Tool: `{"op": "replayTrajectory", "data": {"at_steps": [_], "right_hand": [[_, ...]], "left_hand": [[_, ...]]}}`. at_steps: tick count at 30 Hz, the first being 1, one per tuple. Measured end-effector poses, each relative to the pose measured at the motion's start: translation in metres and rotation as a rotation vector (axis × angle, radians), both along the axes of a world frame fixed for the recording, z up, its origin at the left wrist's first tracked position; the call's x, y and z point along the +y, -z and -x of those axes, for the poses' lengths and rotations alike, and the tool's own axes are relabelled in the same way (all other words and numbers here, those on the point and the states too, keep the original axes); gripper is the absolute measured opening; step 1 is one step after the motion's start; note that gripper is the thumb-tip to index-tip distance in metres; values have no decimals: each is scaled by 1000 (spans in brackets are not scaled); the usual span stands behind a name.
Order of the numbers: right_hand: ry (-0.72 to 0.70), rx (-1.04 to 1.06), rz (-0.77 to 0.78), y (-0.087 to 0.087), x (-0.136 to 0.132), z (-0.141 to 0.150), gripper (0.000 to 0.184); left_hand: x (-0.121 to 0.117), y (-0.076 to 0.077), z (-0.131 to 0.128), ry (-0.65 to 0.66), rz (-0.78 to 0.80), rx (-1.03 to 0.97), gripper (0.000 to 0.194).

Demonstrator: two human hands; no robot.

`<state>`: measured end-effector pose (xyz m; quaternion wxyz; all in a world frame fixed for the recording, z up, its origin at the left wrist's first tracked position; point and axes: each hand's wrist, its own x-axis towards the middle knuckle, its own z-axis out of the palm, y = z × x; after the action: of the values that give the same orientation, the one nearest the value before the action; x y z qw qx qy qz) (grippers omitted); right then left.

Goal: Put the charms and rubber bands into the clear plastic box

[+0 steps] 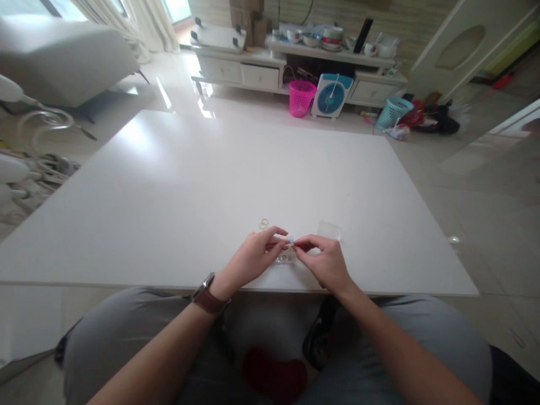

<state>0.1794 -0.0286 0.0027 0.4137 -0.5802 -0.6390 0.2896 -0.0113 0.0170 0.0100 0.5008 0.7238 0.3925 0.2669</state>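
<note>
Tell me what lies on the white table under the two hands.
Under the left hand and right hand, a small clear tray with rings shows on the white table. The fingers cover most of it; its contents cannot be counted.

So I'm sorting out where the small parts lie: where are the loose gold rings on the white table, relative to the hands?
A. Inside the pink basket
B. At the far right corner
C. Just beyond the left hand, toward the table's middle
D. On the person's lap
C: the gold rings lie on the table just beyond the left hand, while the right hand meets it at a tiny piece pinched between them.
</note>
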Motion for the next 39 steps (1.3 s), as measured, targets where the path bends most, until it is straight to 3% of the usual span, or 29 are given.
{"op": "replayTrajectory", "data": {"at_steps": [8,12,17,24,39], "right_hand": [[-104,-169,51,8,1,6,11],[-107,-261,-16,10,1,6,11],[-95,-409,-93,-2,1,-2,14],[-298,-500,-1,-3,-2,-5,16],[-357,-754,-39,-10,-4,-1,15]], "left_hand": [[13,-3,10,-173,-88,2,19],[14,-4,9,-152,-164,77,20],[17,-1,12,-119,-250,132,21],[25,5,20,-142,-306,218,18],[25,7,21,-143,-407,293,18]]}}
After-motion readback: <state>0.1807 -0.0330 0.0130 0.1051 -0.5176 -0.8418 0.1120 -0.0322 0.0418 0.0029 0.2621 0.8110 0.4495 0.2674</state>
